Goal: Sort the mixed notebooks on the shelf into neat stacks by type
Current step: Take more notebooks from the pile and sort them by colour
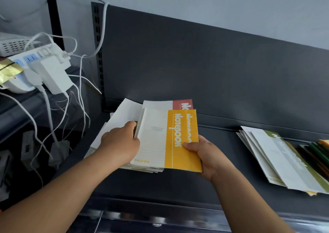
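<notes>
Here I see both hands on a yellow notebook (179,140) atop the left pile (124,118) on the dark shelf (213,161). My right hand (204,154) pinches its yellow edge, thumb on top. My left hand (121,142) grips its white edge, fingers curled under. A red notebook (181,104) peeks behind. Well apart to the right lies a fanned green stack (284,161).

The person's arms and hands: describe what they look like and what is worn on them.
Both forearms are bare up to the frame's edge, with no sleeves visible. The left hand and right hand wear no gloves, rings, watch or bracelets that can be seen.
</notes>
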Demonstrator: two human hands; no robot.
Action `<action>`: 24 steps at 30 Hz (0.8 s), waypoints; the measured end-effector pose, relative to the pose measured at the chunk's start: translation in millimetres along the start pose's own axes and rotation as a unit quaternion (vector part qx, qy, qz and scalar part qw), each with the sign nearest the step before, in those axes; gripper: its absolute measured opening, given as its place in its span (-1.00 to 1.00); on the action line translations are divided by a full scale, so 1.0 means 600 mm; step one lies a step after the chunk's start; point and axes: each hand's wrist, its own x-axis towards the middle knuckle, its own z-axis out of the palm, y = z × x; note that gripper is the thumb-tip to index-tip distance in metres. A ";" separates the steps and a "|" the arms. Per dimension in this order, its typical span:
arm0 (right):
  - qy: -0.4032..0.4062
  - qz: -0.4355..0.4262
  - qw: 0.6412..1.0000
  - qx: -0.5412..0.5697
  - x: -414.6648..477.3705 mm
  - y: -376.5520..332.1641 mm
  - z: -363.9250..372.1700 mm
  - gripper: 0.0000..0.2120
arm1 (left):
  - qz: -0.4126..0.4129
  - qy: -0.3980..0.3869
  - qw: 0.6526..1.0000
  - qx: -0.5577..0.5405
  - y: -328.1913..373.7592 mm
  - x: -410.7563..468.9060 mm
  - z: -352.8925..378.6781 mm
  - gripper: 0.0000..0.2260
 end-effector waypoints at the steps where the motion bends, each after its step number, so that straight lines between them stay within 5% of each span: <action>1: 0.002 -0.012 1.000 0.002 -0.003 -0.003 -0.005 -0.73 | 0.005 0.000 1.000 0.010 -0.001 0.000 0.000 -0.60; 13: 0.131 -0.048 0.990 -0.006 -0.025 -0.015 -0.121 -0.72 | 0.064 -0.025 0.985 0.161 0.008 0.002 0.004 -0.59; 20: 0.162 -0.024 0.986 -0.042 -0.038 0.010 -0.151 -0.70 | 0.103 -0.147 0.962 0.206 0.016 -0.011 0.029 -0.04; 24: 0.154 -0.009 0.987 -0.048 -0.047 0.025 -0.145 -0.76 | 0.142 -0.154 0.957 0.199 0.026 -0.018 0.035 -0.22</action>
